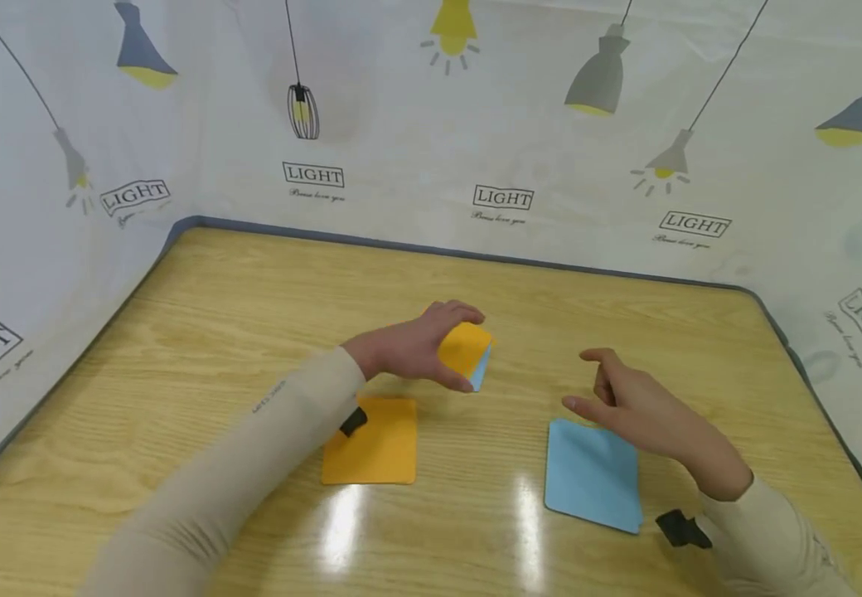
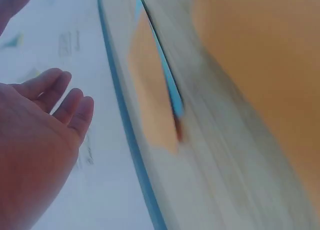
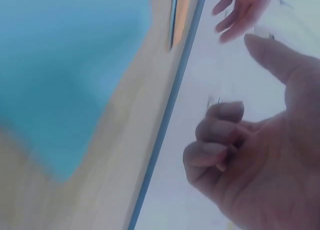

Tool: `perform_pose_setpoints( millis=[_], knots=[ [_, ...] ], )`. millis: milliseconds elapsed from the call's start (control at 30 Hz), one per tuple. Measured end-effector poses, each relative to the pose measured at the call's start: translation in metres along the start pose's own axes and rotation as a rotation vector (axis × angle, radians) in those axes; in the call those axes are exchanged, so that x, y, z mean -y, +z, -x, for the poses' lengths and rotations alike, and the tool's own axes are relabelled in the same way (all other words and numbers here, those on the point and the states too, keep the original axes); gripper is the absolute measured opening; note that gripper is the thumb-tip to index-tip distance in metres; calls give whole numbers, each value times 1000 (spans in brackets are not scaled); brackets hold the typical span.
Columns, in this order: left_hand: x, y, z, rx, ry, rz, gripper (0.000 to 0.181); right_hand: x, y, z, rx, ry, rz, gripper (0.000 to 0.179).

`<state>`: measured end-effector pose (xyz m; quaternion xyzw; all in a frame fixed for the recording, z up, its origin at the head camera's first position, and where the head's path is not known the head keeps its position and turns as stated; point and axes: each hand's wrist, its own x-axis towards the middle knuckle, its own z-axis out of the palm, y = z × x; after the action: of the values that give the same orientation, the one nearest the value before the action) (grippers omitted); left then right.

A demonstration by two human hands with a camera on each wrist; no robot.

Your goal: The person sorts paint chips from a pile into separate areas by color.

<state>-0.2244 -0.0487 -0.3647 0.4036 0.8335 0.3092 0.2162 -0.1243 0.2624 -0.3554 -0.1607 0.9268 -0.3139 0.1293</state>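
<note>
My left hand (image 1: 419, 344) is over a small stack of orange and blue square cards (image 1: 464, 347) in the middle of the table, its thumb and fingers spread around the edges in the head view. In the left wrist view a gap shows between that hand (image 2: 42, 140) and the card stack (image 2: 152, 85), and the palm is bare. Orange lies uppermost, with a blue edge sticking out below. My right hand (image 1: 643, 406), fingers loosely bent, hovers at the far edge of a blue square stack (image 1: 591, 477). Nothing is between the fingers of the right hand (image 3: 265, 155) in its wrist view.
An orange square stack (image 1: 371, 452) lies beneath my left forearm, partly covered by a black strap end (image 1: 354, 421). The wooden table (image 1: 267, 290) is bordered by a dark blue edge, and a white sheet printed with lamps (image 1: 394, 124) rises around it.
</note>
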Motion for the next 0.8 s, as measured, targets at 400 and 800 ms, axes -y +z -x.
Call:
perform_pose_setpoints(
  millis=[400,800],
  knots=[
    [52,-18,1,-10,-124,-90,94,32,25,-76,132,31,64,89],
    [65,-28,-1,35,-168,-181,102,49,53,-114,209,199,239,111]
  ],
)
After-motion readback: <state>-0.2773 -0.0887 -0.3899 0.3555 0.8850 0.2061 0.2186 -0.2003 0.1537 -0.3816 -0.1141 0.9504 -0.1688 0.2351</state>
